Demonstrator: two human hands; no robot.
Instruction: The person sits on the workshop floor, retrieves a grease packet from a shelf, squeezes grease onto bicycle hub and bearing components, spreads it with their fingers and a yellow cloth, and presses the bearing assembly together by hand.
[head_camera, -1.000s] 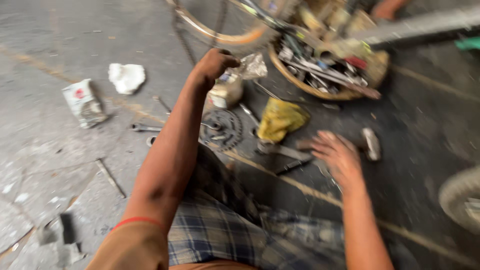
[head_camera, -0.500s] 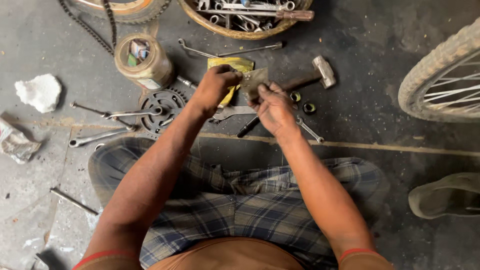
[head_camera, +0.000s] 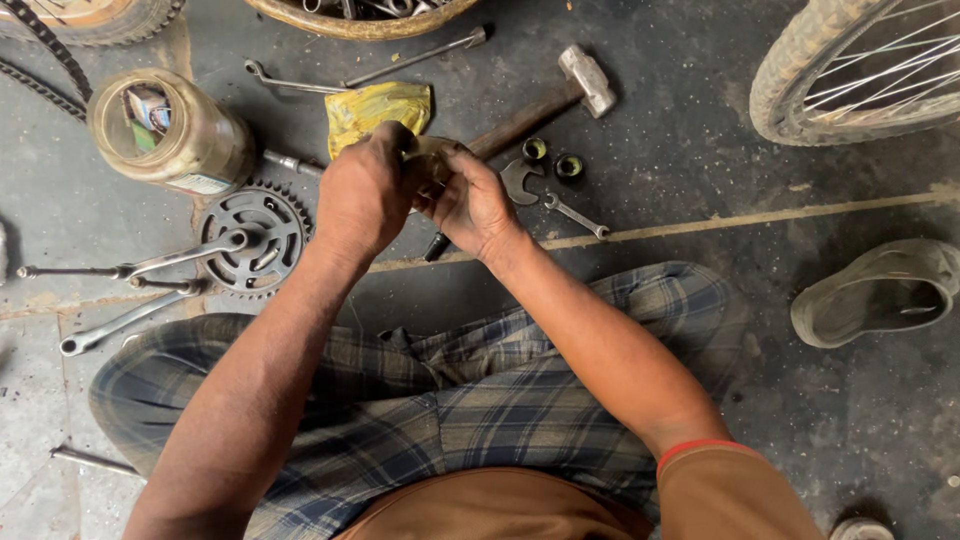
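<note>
My left hand (head_camera: 365, 190) and my right hand (head_camera: 470, 200) meet above the floor, both closed around a small greasy part (head_camera: 428, 152) that is mostly hidden by the fingers. A dark tool tip (head_camera: 436, 246) sticks out below my right hand. Just behind the hands lies a yellow rag (head_camera: 375, 106). A hammer (head_camera: 545, 98) lies to the right of it, with two small rings (head_camera: 552, 158) and a small spanner (head_camera: 572, 212) beside it. A chainring with crank arm (head_camera: 250, 240) lies left of my left hand.
A jar (head_camera: 165, 130) lies on its side at the left. Long spanners (head_camera: 360, 78) lie near a basket rim (head_camera: 360, 22) at the top. A bicycle wheel (head_camera: 850, 70) fills the top right, a shoe (head_camera: 880, 290) sits at right, and a chain (head_camera: 40, 60) at top left.
The view swung from a blurred leftward reach to straight down. My two hands came together and now grip the small part in front of the yellow rag.
</note>
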